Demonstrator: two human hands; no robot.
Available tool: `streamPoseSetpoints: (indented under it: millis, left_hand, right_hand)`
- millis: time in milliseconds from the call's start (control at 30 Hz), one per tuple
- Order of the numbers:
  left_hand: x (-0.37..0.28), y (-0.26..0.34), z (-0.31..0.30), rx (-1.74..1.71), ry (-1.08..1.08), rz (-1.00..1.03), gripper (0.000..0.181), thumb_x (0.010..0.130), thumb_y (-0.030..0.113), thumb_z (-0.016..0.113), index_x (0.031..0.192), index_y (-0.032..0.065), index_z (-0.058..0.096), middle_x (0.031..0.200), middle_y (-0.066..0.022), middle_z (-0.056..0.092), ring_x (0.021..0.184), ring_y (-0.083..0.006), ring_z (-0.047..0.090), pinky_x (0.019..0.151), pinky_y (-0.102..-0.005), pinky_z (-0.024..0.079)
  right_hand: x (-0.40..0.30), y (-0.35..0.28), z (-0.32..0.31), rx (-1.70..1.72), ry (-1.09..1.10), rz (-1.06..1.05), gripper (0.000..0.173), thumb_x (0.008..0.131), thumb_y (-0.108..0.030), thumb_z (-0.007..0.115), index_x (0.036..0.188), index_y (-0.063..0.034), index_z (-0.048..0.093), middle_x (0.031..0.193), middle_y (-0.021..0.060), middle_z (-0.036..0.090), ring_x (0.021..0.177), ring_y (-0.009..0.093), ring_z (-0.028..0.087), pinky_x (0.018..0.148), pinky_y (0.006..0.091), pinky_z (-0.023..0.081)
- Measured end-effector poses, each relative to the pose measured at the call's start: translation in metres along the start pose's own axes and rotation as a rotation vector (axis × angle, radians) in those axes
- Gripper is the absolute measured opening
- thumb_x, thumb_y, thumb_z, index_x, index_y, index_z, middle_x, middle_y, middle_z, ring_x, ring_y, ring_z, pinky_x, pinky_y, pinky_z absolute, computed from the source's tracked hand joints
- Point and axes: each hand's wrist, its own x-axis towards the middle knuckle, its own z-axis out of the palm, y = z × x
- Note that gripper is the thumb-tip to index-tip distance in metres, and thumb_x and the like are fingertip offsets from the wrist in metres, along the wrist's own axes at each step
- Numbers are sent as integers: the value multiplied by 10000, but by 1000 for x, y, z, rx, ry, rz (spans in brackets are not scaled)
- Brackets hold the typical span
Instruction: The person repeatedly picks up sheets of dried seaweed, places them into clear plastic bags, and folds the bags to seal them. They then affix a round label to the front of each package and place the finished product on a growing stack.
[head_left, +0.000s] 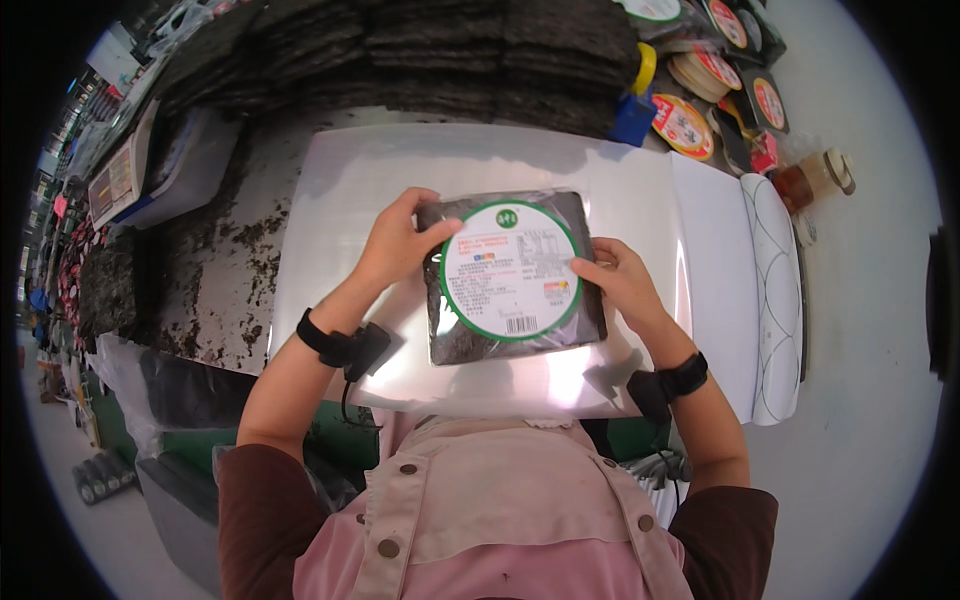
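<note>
Both my hands hold a flat square packet of dark dried seaweed (451, 343) in clear plastic. A round white label with a green rim (510, 270) faces up on it and bears print and a barcode. My left hand (401, 238) grips the packet's upper left edge, thumb on top near the label's rim. My right hand (619, 281) grips the right edge, its thumb on the label. The packet is over a shiny clear plastic sheet (352, 180) on the worktable. Fingers beneath the packet are partly hidden.
Stacked dark seaweed sheets (420, 60) line the table's far side. A blue and yellow tape dispenser (634, 112), round labels (682, 127) and a bottle of brown liquid (810, 182) are at right. A scale (120, 180), plastic bin (202, 172) and seaweed crumbs (225, 277) lie left.
</note>
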Motion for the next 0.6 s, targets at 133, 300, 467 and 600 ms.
streamPoseSetpoints:
  millis: [133,300,467,600]
  left_hand:
    - [-11,18,-4,-156,45,89,376,743,102,750,1058,13,567,1065,-79,584,977,-138,557,874,-318,465]
    - [-12,5,-16,-448,73,-4,253,813,293,654,897,68,575,912,-24,614,869,-136,547,811,-272,422]
    - [6,1,-36,-721,219,-108,343,923,426,449,921,101,559,981,-39,602,935,-129,516,840,-295,402]
    - [22,0,-27,-649,189,-43,303,933,359,490,877,74,576,898,-38,622,831,-105,540,771,-270,432]
  right_hand:
    - [10,-24,0,256,-200,140,477,787,-225,710,1116,75,541,1019,132,620,897,172,598,821,284,464]
    - [13,-25,5,191,-351,46,488,756,-206,726,1125,60,549,1011,113,627,900,169,595,827,285,459]
    - [84,-141,-49,433,-97,-407,371,922,-286,486,1168,-19,559,1221,81,571,1106,155,515,964,296,366]
    - [128,-246,-90,826,-117,-644,811,883,-468,549,1302,124,185,1182,295,500,1172,304,490,1003,375,393]
